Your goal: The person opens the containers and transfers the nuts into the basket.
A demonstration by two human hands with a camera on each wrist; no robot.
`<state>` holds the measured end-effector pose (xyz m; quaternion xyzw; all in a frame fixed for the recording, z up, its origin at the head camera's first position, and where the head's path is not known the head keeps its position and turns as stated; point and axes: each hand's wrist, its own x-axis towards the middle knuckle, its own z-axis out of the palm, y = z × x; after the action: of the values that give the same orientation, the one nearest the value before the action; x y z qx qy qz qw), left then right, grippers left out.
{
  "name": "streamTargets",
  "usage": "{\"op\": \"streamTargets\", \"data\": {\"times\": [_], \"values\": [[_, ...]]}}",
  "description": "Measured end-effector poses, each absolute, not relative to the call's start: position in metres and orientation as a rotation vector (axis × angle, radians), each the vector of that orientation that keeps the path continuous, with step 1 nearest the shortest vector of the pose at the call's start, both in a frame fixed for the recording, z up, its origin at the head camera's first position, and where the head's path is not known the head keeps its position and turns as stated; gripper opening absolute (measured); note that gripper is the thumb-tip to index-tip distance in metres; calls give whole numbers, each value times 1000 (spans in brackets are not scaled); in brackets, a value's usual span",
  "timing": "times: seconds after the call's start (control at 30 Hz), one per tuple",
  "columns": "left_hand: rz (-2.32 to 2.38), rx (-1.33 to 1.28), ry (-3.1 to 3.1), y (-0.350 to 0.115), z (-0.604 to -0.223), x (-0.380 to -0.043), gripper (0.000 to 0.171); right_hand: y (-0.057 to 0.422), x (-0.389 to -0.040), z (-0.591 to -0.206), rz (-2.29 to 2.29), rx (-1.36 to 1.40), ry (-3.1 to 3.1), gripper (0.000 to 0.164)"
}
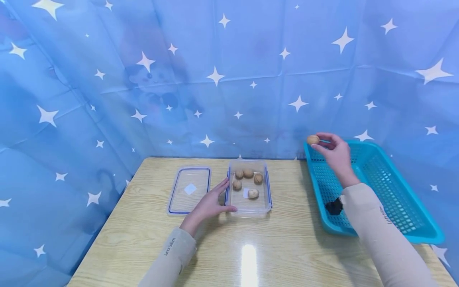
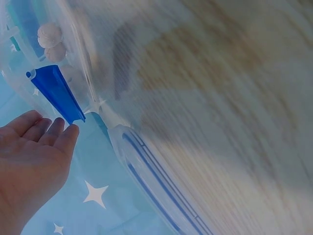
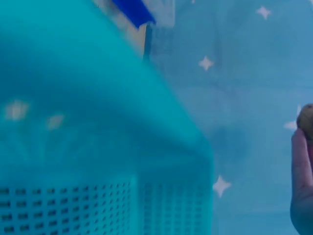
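Note:
Between the fingertips of my right hand [image 1: 337, 153] is a walnut [image 1: 313, 139], pinched above the far left rim of the turquoise basket [image 1: 317, 191]. My left hand [image 1: 211, 205] rests against a clear plastic box [image 1: 251, 208], its fingers extended along the left side and its thumb at the near left corner. Several walnuts [image 1: 248, 173] lie inside the box, mostly in its far half. One paler walnut [image 1: 253, 193] sits nearer the middle, by a white label. In the left wrist view the fingers [image 2: 58, 132] are straight beside the box's blue latch [image 2: 56, 93].
A clear lid with a blue seal [image 1: 183, 203] lies flat left of the box. The basket stands at the table's right side. Against it, beside the right sleeve, shows a black object [image 1: 334, 207]. A blue star-patterned curtain [image 1: 229, 99] hangs behind the wooden table [image 1: 287, 239].

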<state>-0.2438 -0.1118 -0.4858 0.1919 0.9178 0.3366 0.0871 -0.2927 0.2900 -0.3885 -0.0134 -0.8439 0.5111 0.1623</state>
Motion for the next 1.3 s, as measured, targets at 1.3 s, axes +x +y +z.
{"op": "streamTargets", "data": {"times": [1.3], "values": [[1004, 556, 2734, -111, -484, -243, 99, 367, -301, -480, 1363, -21, -2964, 59]]}}
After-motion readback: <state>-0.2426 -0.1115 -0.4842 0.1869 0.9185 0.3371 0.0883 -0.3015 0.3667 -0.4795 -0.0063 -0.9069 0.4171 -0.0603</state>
